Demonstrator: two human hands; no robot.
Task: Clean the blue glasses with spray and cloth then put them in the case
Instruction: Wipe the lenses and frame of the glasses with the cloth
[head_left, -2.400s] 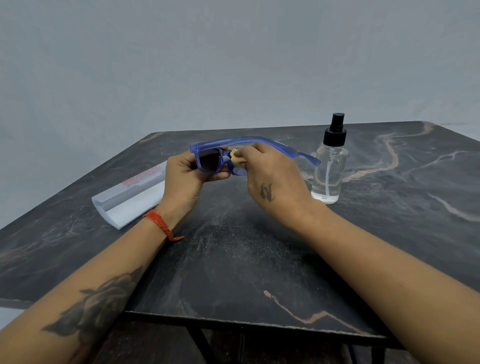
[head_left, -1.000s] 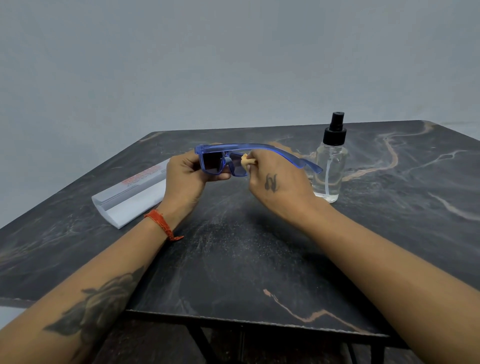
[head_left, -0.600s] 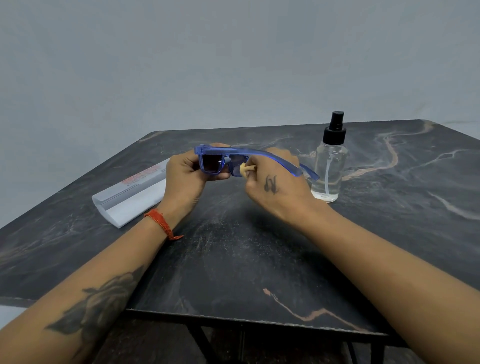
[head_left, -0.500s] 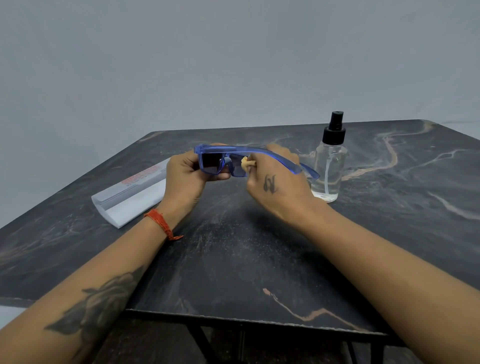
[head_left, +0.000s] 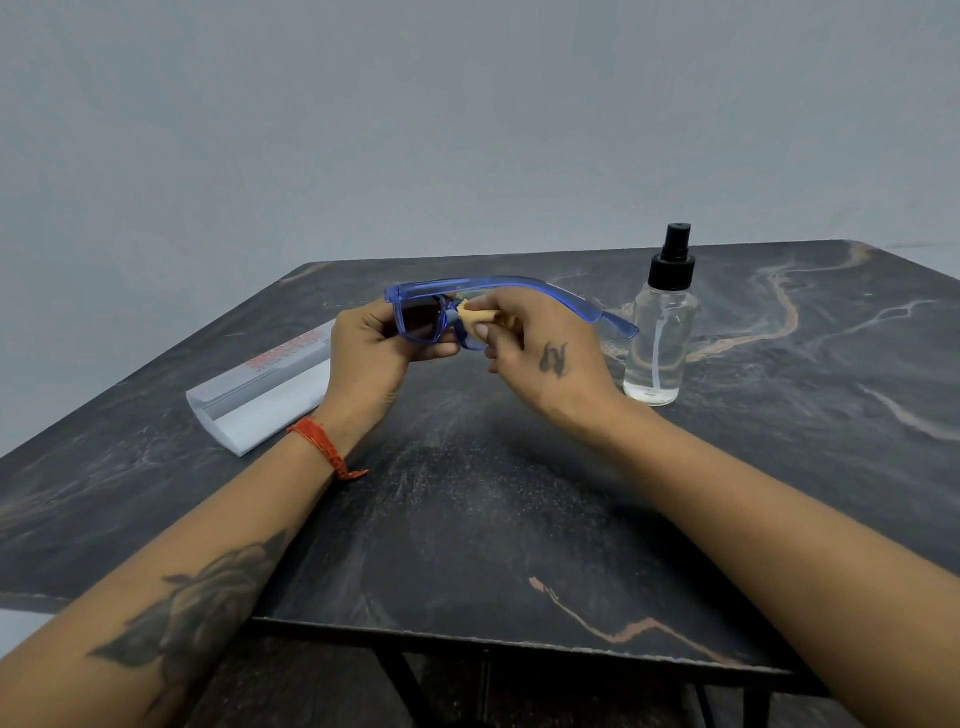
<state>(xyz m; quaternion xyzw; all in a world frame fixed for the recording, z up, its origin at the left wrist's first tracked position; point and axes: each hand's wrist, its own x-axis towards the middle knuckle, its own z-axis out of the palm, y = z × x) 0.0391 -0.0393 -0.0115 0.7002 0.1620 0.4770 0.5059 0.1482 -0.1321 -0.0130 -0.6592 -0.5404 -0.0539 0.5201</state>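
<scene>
The blue glasses (head_left: 418, 317) with dark lenses are held above the middle of the table, one temple pointing right toward the bottle. My left hand (head_left: 371, 353) grips the left end of the frame. My right hand (head_left: 540, 348) pinches a small pale yellow cloth (head_left: 478, 316) against the right lens, near the nose bridge. Most of the cloth is hidden by my fingers. The white glasses case (head_left: 260, 397) lies on the table to the left, behind my left wrist. A clear spray bottle (head_left: 661, 332) with a black pump stands upright to the right.
The dark marble table (head_left: 493, 519) has its front edge close to me and a pale wall beyond its far edge. An orange thread band circles my left wrist (head_left: 324, 449).
My right hand with the cloth has shifted slightly along the right lens in a rubbing motion. The left hand keeps the same hold. Case and bottle have not moved.
</scene>
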